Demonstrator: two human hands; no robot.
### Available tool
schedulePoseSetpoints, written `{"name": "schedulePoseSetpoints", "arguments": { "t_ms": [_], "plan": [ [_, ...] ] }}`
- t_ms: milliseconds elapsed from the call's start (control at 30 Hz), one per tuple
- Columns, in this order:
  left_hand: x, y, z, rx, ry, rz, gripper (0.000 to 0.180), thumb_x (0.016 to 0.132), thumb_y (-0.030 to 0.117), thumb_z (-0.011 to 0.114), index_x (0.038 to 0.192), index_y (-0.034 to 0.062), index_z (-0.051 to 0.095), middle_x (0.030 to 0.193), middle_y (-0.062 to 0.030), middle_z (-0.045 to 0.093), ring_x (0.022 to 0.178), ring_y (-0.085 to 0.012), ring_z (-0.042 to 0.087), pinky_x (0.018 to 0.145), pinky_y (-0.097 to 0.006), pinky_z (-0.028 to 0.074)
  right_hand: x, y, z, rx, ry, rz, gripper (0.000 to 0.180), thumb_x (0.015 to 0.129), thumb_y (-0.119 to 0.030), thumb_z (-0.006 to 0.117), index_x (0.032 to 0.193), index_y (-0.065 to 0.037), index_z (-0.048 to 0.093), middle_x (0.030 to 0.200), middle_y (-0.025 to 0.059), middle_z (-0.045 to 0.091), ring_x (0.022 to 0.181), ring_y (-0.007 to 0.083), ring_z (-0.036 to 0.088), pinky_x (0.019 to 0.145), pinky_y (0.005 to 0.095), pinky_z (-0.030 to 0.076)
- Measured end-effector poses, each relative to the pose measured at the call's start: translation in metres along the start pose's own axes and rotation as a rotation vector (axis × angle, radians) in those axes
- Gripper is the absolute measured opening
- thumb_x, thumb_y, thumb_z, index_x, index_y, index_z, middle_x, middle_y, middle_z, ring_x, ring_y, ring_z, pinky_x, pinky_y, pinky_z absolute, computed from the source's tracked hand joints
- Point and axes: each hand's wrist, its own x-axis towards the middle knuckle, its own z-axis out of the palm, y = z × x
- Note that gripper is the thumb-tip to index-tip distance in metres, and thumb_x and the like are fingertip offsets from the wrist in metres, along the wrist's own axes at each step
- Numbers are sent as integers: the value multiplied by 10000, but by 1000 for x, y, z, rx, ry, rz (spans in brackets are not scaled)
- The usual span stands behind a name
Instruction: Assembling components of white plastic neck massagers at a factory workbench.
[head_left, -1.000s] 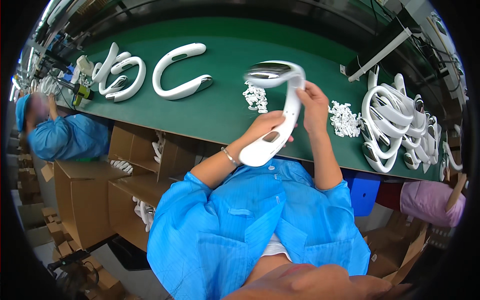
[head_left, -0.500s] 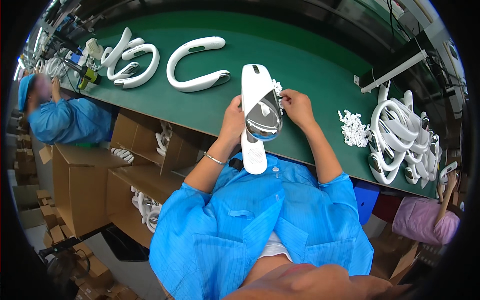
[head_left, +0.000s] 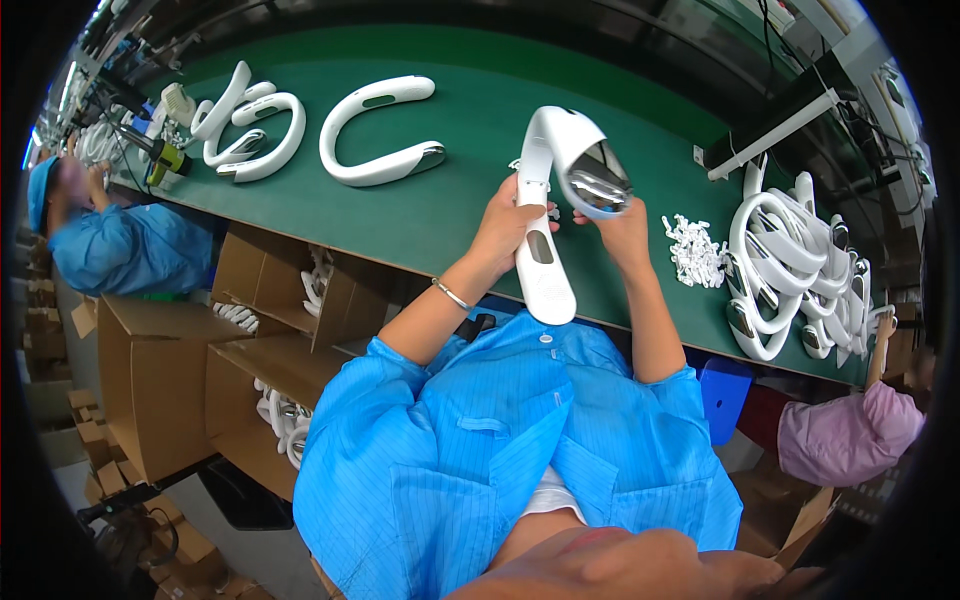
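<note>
Gripping a curved white device [head_left: 538,178] is the left hand [head_left: 502,230]; right hand's [head_left: 625,238] grip unclear.

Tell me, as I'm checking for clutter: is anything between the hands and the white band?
Nothing visible is: the left hand grips the white band directly; the right hand is partly behind its shiny end, contact unclear.
</note>
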Motion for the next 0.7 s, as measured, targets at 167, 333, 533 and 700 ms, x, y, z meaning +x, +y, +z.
{"name": "schedulePoseSetpoints", "arguments": {
  "t_ms": [167,333,533,700],
  "plan": [
    [-1,-10,18,-22,-66,-7,481,772,-44,493,1239,17,401,961,-125,580,737,-196,621,653,-311,559,-9,-12,1,146,-75,-7,154,812,8,607,954,48,654,930,94,624,784,152,627,726,259,528],
    [-9,-18,32,-56,-107,24,462,784,-35,461,1240,4,395,1056,-130,558,838,-198,611,713,-312,534,-9,18,-5,62,-87,-104,148,825,19,557,936,53,649,911,95,592,777,152,605,704,241,509],
    [-12,-23,34,-24,-133,71,415,840,6,459,1240,39,353,1004,-93,541,743,-149,573,626,-282,522,-6,26,-22,-145,-120,-130,130,815,-122,624,883,-12,615,795,34,629,701,80,586,594,231,484],
    [-21,-25,38,65,-123,137,356,925,122,477,1262,62,381,989,-57,550,756,-118,574,637,-256,505,-23,-47,-3,-300,-107,-150,137,793,-36,637,924,-3,660,878,77,651,780,156,611,681,263,499]
  ]
}}
